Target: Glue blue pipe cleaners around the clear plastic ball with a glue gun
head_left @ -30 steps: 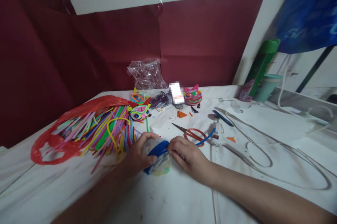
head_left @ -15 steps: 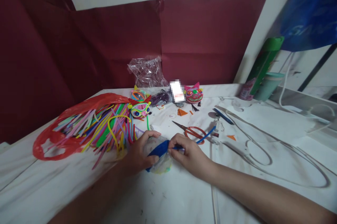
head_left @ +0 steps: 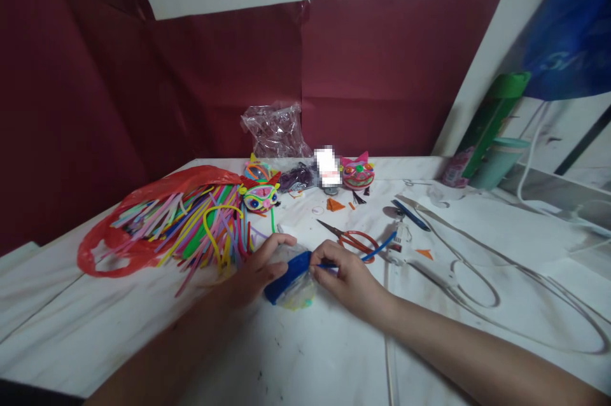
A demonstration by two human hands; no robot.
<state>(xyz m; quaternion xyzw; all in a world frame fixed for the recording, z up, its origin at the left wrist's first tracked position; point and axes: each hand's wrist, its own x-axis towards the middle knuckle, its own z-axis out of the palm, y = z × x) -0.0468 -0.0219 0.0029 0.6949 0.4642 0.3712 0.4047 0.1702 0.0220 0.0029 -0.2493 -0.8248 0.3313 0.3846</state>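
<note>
A clear rounded plastic piece (head_left: pixel 298 288) with a wide blue band (head_left: pixel 289 277) across it is held just above or on the marble-patterned table. My left hand (head_left: pixel 265 266) is closed around its left side, thumb lying along the band's upper edge. At the band's right end, my right hand (head_left: pixel 334 266) pinches a blue pipe cleaner (head_left: pixel 380 248) between thumb and fingertips. The free end of that strand sticks out to the right, past orange-handled scissors (head_left: pixel 356 240). My right fingertips hide where strand and band meet.
Left lies a red plastic bag (head_left: pixel 102 263) of colourful pipe cleaners (head_left: pixel 191 228). Decorated animal heads (head_left: pixel 260 196) stand behind, one pink (head_left: pixel 358 172). On the right are a white corded tool (head_left: pixel 429 272), a blue pen-like object (head_left: pixel 411 215), orange scraps (head_left: pixel 335 204) and a green cup (head_left: pixel 499 164).
The whole view has shifted slightly, so things sit further right. My left thumb has slid up from the front of the blue band to its upper edge. My right hand keeps its pinch.
</note>
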